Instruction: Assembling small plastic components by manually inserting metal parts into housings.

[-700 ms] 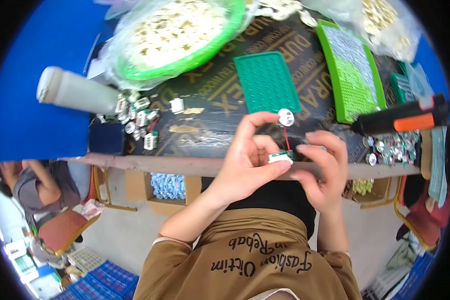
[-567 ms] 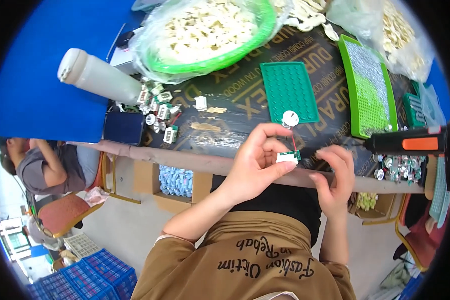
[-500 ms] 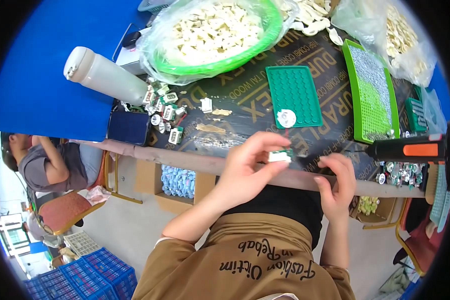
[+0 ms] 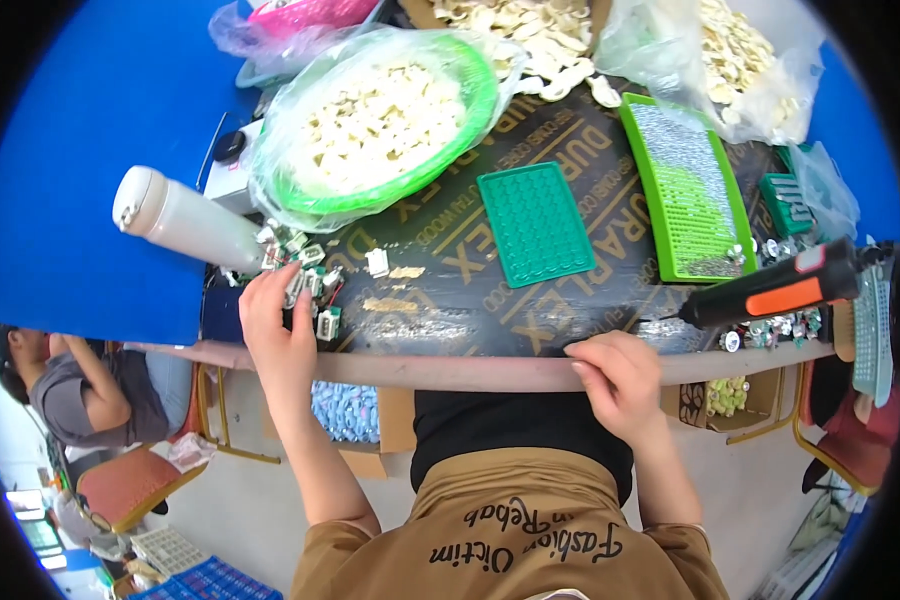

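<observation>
My left hand (image 4: 275,335) reaches out to the table's left side, its fingers spread on a pile of small white and green parts (image 4: 305,280). Whether it grips one I cannot tell. My right hand (image 4: 620,385) rests at the table's front edge (image 4: 470,372) with its fingers curled; nothing shows in it. A dark green moulded tray (image 4: 535,225) lies between the hands, farther back. One small white part (image 4: 377,262) lies alone near the pile.
A white bottle (image 4: 185,225) lies beside the pile. Behind it is a green basin (image 4: 390,115) of pale pieces in a plastic bag. A bright green tray (image 4: 685,195) and a black-and-orange power screwdriver (image 4: 770,290) are on the right. Another person (image 4: 60,390) sits lower left.
The hands were together at the table edge holding a small white part. They have parted: my left hand has gone left to the pile, and my right hand has dropped to the edge.
</observation>
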The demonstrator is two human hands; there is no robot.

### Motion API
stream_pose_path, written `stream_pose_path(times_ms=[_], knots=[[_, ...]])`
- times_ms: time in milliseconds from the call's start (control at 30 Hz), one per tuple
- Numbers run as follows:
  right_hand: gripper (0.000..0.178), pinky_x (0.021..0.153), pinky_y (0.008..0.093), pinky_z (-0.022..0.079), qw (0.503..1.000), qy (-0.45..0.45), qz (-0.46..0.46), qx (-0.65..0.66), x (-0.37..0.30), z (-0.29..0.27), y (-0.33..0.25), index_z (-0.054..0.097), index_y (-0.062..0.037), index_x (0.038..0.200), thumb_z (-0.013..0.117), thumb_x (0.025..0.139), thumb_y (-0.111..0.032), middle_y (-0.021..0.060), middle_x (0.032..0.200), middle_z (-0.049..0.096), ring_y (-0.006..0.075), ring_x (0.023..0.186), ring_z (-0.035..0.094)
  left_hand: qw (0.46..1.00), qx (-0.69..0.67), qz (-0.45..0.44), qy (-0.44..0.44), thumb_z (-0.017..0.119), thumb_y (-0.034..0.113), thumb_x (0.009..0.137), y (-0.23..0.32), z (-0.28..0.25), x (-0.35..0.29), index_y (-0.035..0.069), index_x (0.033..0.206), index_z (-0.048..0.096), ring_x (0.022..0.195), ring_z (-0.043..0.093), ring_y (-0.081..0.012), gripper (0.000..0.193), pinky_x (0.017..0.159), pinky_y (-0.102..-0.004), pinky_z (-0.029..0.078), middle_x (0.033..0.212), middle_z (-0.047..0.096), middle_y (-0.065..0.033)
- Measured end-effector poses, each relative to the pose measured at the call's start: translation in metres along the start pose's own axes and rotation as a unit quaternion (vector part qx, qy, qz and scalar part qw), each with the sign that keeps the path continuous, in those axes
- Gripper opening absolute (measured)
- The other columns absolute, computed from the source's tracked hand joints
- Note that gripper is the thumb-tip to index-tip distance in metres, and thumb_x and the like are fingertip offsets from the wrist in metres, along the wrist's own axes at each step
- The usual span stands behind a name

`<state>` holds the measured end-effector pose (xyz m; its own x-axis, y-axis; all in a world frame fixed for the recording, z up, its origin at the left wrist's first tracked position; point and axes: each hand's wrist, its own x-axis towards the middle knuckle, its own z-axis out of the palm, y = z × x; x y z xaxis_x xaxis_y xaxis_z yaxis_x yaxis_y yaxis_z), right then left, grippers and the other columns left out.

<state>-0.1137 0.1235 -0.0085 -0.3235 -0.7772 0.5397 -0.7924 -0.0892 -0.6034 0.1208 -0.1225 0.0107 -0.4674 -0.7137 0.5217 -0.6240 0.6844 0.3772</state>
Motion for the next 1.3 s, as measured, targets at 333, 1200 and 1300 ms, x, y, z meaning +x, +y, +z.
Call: stream_pose_path(times_ms=[333,1200,1300], knots=[[0.015,0.054,0.0315,0.044,0.996,-0.045,-0.072,-0.021,-0.013,-0.03,0.007,0.063,-0.0076,0.084,0.069,0.07,-0.008,0.0046,0.075,0.058,0.0208,0.063,0.057,0.994,0.068,0.077,0.041,0.06,0.008,0.08,0.024,0.02,0.001,0.009,0.11,0.062,0.12,0.039,-0.0323,0.029,0.098,-0.0422,0.031,0.124,0.05,-0.0126],[0.028,0.069,0.0227,0.043,0.905,0.246,0.313,-0.152,-0.045,-0.152,0.081,0.053,-0.0025,0.105,0.064,0.08,-0.006,0.0041,0.089,0.059,0.0092,0.078,0.055,0.984,-0.097,0.147,-0.022,0.056,-0.001,0.08,0.084,0.054,-0.004,0.002,0.098,0.064,0.1,0.056,-0.0279,0.019,0.088,-0.0358,0.042,0.104,0.062,-0.0125],[0.021,0.073,0.0221,0.043,0.899,0.365,0.24,-0.012,-0.04,-0.164,0.1,0.053,-0.0016,0.106,0.059,0.087,-0.009,0.0031,0.092,0.059,0.0103,0.082,0.056,0.982,-0.129,0.13,-0.054,0.056,-0.001,0.08,0.084,0.054,0.0,0.002,0.1,0.064,0.097,0.057,-0.0286,0.021,0.088,-0.0355,0.042,0.103,0.062,-0.013]])
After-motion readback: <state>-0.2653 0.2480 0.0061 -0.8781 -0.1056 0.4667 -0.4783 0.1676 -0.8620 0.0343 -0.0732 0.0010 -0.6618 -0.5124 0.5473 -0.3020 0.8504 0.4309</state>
